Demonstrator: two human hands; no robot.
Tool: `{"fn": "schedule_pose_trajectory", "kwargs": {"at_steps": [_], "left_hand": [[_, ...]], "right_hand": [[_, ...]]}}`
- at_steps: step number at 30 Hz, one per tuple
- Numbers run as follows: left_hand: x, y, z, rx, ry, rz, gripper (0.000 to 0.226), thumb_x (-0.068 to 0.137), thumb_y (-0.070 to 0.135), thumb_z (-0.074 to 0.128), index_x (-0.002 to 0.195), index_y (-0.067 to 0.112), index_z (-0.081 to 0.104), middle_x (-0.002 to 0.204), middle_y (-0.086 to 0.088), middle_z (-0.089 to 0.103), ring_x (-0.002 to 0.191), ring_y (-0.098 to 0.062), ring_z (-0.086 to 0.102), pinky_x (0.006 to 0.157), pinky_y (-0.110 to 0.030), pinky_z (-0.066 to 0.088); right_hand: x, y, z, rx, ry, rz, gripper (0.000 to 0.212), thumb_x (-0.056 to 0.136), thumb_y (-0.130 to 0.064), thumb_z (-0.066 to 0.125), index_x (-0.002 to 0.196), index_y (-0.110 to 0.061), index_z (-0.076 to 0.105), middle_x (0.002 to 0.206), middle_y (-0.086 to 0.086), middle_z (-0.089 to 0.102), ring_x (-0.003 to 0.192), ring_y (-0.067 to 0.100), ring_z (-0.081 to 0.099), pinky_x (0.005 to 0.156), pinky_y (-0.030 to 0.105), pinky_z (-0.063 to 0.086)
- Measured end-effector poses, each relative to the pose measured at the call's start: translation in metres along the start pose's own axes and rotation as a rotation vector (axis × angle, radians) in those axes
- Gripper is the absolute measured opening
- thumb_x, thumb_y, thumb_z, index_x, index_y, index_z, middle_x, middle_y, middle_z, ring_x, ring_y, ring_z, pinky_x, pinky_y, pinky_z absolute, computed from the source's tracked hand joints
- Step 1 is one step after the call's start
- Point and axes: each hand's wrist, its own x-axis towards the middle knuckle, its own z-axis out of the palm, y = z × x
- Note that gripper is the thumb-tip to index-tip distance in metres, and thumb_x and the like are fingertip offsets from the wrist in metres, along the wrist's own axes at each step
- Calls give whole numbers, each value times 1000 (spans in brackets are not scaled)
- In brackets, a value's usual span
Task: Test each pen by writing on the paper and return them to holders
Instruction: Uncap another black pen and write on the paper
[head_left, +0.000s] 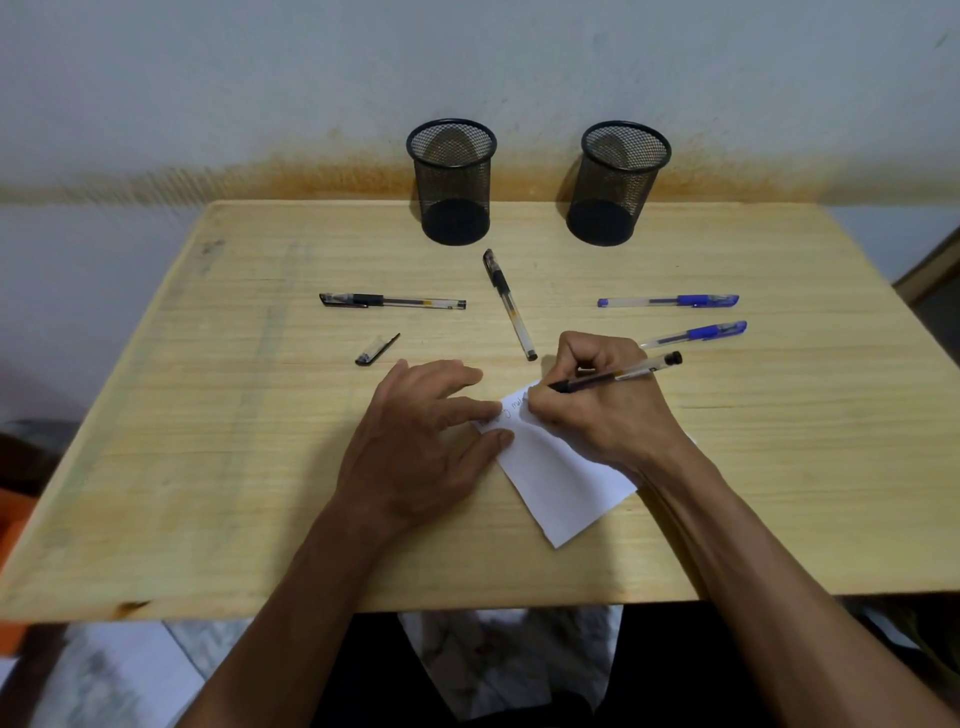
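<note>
Four capped pens (509, 304) scattered beyond; right hand (597, 400) gripping black pen (618, 373) on paper (561, 478), left hand (421, 441) pressing flat, fingers spread.

A plain home writing corner: a small pale wooden table (208, 415) sits against a stained whitewashed wall (208, 104), two black mesh holders (453, 182) at its back, tiled floor (104, 670) below.

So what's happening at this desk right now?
A person is testing a black pen: the right hand writes with it on a white paper that the left hand pins flat. Its cap lies loose on the table. Two black and two blue pens wait uncapped-free nearby; both mesh holders are empty.
</note>
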Motion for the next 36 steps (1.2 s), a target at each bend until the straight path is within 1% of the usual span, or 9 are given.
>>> {"fn": "schedule_pose_trajectory", "kwargs": {"at_steps": [2, 5, 9, 12, 14, 17, 23, 28, 36], "left_hand": [[0, 0, 0, 1, -2, -3, 34, 81, 52, 67, 98, 25, 78, 118, 1, 71, 116, -18, 62, 100, -56, 44], [-1, 0, 0, -1, 9, 6, 33, 81, 51, 67, 97, 25, 78, 118, 1, 71, 116, -19, 63, 99, -57, 44], [-1, 0, -1, 0, 1, -7, 35, 81, 53, 65, 98, 26, 78, 119, 1, 71, 117, -18, 62, 102, -56, 42], [-1, -1, 0, 2, -1, -7, 33, 81, 52, 67, 98, 26, 78, 119, 2, 70, 116, -17, 62, 102, -56, 43], [-1, -1, 0, -2, 4, -7, 33, 81, 52, 67, 98, 26, 78, 119, 1, 71, 116, -18, 62, 101, -56, 43], [-1, 0, -1, -6, 8, -10, 33, 80, 52, 67, 97, 26, 78, 119, 1, 71, 116, -18, 62, 101, -56, 43], [-1, 2, -1, -6, -4, -20, 34, 80, 53, 65, 98, 27, 78, 119, 2, 71, 116, -18, 62, 102, -56, 43], [-1, 3, -2, 12, -9, -30, 35, 80, 54, 65, 98, 27, 78, 119, 2, 71, 117, -18, 62, 104, -55, 41], [-1, 3, -1, 26, 2, -26, 36, 80, 54, 64, 97, 26, 79, 118, 1, 71, 116, -19, 63, 102, -56, 43]], "right_hand": [[0, 1, 1, 4, 3, 2, 24, 65, 3, 70, 56, -5, 50, 48, -3, 53, 48, 8, 45, 46, 23, 36], [1, 1, 2, 37, 18, 11, 23, 66, 4, 71, 58, -3, 51, 49, 5, 57, 48, 11, 47, 46, 25, 38], [0, 1, 0, 1, 6, -1, 25, 64, 3, 69, 55, -5, 48, 46, -6, 49, 48, 8, 42, 46, 23, 34], [3, 5, 0, 94, -9, 35, 23, 62, -2, 69, 55, -11, 50, 49, 0, 55, 49, 19, 49, 49, 34, 41], [3, 6, 1, 128, -6, 48, 22, 62, -1, 69, 56, -10, 50, 48, 5, 56, 48, 22, 51, 49, 38, 43], [3, 5, 0, 120, -8, 41, 22, 63, 5, 70, 57, -4, 51, 49, 9, 56, 48, 21, 52, 48, 37, 43], [1, 3, -1, 163, -11, 56, 19, 63, 7, 68, 60, 2, 50, 52, 22, 54, 48, 23, 51, 48, 37, 43], [1, 0, -2, 137, -6, 53, 20, 63, 7, 71, 62, 6, 51, 55, 26, 56, 48, 24, 54, 46, 39, 44], [-1, -6, -2, 64, 33, 48, 22, 68, 10, 70, 61, 7, 49, 57, 23, 54, 47, 11, 48, 44, 28, 38]]}}
